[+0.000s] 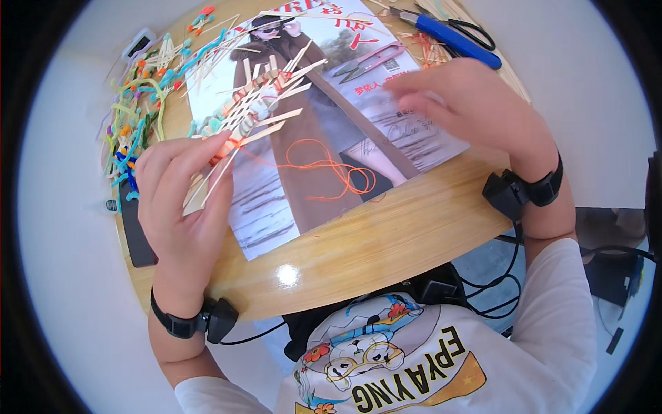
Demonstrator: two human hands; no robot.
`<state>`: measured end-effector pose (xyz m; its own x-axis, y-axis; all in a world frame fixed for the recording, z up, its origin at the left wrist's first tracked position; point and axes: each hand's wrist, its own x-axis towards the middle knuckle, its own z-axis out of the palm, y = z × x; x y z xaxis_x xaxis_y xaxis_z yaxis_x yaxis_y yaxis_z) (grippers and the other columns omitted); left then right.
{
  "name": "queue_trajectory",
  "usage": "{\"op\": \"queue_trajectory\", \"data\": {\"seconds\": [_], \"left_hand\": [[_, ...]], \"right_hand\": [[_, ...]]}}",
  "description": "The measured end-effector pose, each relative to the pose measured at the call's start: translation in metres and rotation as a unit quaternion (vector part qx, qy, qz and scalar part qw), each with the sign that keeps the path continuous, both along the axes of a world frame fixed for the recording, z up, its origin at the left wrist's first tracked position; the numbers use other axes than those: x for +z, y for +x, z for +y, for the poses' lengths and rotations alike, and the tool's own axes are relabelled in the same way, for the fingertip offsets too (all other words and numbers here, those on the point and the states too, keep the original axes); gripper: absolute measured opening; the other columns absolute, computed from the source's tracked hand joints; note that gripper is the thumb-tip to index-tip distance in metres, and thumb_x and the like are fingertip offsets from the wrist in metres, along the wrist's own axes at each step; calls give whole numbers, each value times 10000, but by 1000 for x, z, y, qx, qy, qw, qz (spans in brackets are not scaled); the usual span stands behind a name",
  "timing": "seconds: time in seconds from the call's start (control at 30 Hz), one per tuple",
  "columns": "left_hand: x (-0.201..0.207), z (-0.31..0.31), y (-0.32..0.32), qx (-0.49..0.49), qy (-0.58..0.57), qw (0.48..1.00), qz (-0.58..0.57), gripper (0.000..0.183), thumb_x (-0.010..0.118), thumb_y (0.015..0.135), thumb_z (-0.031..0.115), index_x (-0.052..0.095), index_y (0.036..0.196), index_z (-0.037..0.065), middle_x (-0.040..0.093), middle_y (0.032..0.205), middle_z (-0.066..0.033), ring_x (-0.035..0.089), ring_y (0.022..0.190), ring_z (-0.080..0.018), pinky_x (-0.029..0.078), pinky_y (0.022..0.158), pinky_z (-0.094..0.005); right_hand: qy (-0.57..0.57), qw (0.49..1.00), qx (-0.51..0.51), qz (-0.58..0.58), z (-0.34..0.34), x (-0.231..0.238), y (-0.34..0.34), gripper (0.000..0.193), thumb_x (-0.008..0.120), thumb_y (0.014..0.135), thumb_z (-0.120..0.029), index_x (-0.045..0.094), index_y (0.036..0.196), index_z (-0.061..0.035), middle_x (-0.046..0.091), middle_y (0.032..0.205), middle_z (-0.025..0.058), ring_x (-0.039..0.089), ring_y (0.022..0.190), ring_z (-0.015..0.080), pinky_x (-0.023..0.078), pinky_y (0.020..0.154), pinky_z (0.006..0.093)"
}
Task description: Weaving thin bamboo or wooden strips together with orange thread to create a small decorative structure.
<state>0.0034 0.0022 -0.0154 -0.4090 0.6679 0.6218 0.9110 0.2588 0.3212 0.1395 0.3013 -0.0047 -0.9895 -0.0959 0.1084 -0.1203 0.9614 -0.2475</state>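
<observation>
My left hand (183,196) pinches the near end of a woven piece of pale flat strips (265,103), with fuzzy pastel and orange strands wound across it. Loose strip ends stick out on its sides. From beside my left fingertips an orange thread (331,169) trails down and lies in loops on a large printed sheet (276,217). My right hand (476,103) is raised over the sheet's right side, fingers stretched and slightly blurred, thumb apart from them. I see nothing in it. Closest to it lies a pair of pink-handled thread snips (372,63).
Blue-handled pliers (455,41) and black-handled scissors (472,29) lie at the far right, near orange scraps. Colourful fuzzy stems (141,103) and loose strips crowd the table's left side. A dark flat object (138,231) sits at the left edge. Cables (493,286) hang below the wooden table (358,241).
</observation>
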Motion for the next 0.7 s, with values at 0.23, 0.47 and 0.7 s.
{"op": "queue_trajectory", "data": {"seconds": [0.23,0.47,0.7], "left_hand": [[-2,1,-2,-6,16,1000,13,315,724,697,-10,704,993,94,638,867,-32,586,814,-190,392,824,-326],[-4,-1,-1,-13,21,999,31,300,728,712,11,697,1001,87,645,874,-34,589,821,-203,404,791,-324],[1,0,0,-26,-15,998,59,303,718,741,-32,685,1032,47,618,876,-57,568,767,-161,423,760,-275]], "right_hand": [[-295,953,-36,62,-29,-8,-8,154,571,921,-94,672,997,-6,668,839,49,598,679,107,485,633,240],[-657,735,-1,-166,-101,-8,-33,292,586,933,-162,597,1178,-3,657,933,49,633,738,84,476,589,214],[-678,721,-40,-141,-108,-27,-39,263,591,935,-214,596,1105,-13,566,704,-22,504,553,46,350,457,189]]}}
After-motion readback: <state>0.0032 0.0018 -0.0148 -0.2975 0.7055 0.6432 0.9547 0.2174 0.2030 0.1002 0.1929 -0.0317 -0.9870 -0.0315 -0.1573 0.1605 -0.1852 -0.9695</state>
